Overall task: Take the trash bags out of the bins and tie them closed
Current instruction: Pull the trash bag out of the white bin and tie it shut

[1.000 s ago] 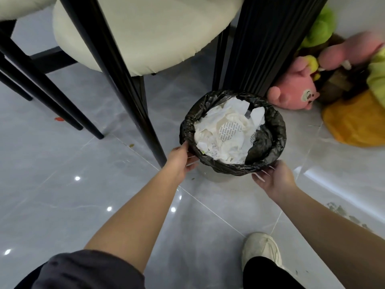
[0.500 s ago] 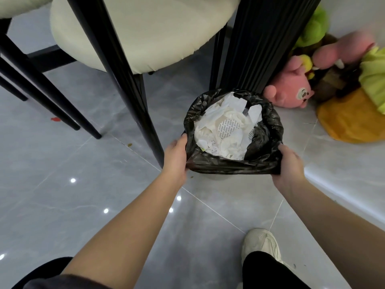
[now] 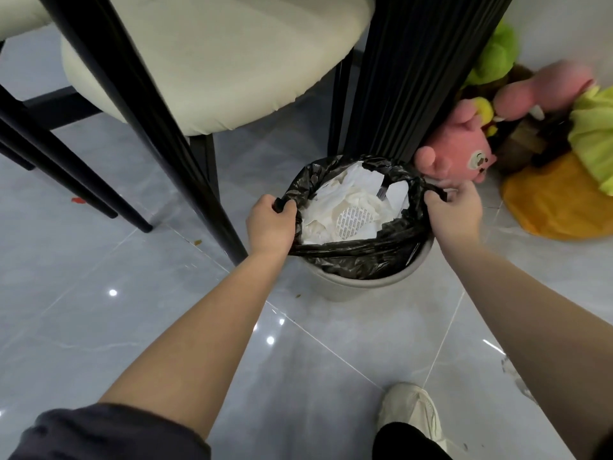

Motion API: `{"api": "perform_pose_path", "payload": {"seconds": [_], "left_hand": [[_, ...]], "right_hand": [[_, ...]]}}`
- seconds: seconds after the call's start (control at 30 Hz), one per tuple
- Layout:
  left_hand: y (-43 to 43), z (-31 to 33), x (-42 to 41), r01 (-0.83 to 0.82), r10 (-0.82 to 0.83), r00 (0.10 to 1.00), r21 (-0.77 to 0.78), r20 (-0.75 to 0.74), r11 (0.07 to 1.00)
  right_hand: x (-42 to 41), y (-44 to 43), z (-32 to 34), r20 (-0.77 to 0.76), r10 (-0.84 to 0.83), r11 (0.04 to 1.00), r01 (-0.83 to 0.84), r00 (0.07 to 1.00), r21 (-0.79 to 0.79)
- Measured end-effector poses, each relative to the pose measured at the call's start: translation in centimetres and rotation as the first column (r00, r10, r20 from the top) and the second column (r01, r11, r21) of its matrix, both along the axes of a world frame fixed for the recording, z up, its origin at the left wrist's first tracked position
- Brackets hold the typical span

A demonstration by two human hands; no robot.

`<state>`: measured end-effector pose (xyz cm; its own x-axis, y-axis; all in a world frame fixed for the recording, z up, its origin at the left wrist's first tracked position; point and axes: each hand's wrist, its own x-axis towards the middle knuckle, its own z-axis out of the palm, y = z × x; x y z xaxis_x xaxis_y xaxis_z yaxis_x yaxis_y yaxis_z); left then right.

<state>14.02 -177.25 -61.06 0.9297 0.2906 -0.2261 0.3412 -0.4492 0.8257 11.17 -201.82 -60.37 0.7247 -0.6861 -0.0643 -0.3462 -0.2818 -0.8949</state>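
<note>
A black trash bag [image 3: 361, 257] full of white crumpled paper [image 3: 351, 210] sits in a small pale round bin [image 3: 335, 287] on the grey tile floor. The bag's rim is peeled off the bin's lip and lifted, so the bin's near wall shows below it. My left hand [image 3: 270, 224] grips the bag's left edge. My right hand [image 3: 456, 210] grips the right edge, slightly blurred. The bag's mouth is stretched open between them.
A black fluted column [image 3: 414, 71] stands right behind the bin. A cream chair seat [image 3: 215, 58] on black legs [image 3: 185, 154] hangs over the left. Plush toys [image 3: 464, 154] and an orange cushion [image 3: 557, 200] lie at the right. My shoe [image 3: 411, 413] is below.
Both hands moved from the bin's near rim up to the bag's sides and took hold of its edges. The bag's rim came off the bin, baring the pale wall.
</note>
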Motion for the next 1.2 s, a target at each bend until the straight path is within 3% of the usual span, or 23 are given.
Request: {"api": "perform_pose_path", "payload": {"seconds": [0.13,0.33,0.53,0.6,0.73,0.83,0.9,0.97,1.07,1.2], "left_hand": [[-0.7,0.4,1.4,-0.011,0.018,0.998,0.12,-0.058,0.993],[-1.0,0.4,1.4,0.022,-0.008,0.998,0.212,-0.066,0.977],[-1.2,-0.2,1.3,0.068,-0.086,0.996,0.343,0.038,0.937],[-0.9,-0.2,1.0,0.035,-0.073,0.993,0.346,0.098,0.938],[-0.3,0.5,0.4,0.01,-0.06,0.989,0.34,0.136,0.94],[-0.1,0.9,-0.3,-0.016,-0.013,0.996,0.319,0.088,0.948],[0.3,1.0,-0.6,-0.03,0.02,0.999,0.318,0.035,0.948],[0.7,0.9,-0.5,0.003,0.007,1.0,0.347,-0.028,0.938],[1.4,0.7,-0.1,0.09,-0.06,0.995,0.413,-0.085,0.906],[1.2,0.6,0.1,0.135,-0.112,0.991,0.421,-0.078,0.897]], "right_hand": [[3.3,-1.2,0.2,-0.123,0.012,0.99,-0.029,0.992,-0.139],[5.4,-1.9,-0.4,-0.209,0.181,0.946,-0.228,0.961,-0.232],[4.4,-2.4,-0.9,-0.12,0.442,0.724,-0.432,0.889,-0.538],[4.5,-2.3,-0.7,-0.022,0.471,0.76,-0.418,0.882,-0.498],[4.9,-2.1,0.1,0.097,0.249,0.951,-0.225,0.963,-0.211],[5.6,-2.3,0.4,0.03,0.175,0.983,-0.174,0.984,-0.053],[5.8,-2.3,0.8,-0.056,0.143,0.989,-0.145,0.988,-0.032],[5.7,-2.2,1.2,-0.18,0.141,0.981,-0.162,0.974,-0.106],[5.2,-2.1,1.3,-0.416,0.213,0.902,-0.341,0.884,-0.263],[4.8,-3.2,0.1,-0.593,0.231,0.833,-0.472,0.771,-0.289]]}}
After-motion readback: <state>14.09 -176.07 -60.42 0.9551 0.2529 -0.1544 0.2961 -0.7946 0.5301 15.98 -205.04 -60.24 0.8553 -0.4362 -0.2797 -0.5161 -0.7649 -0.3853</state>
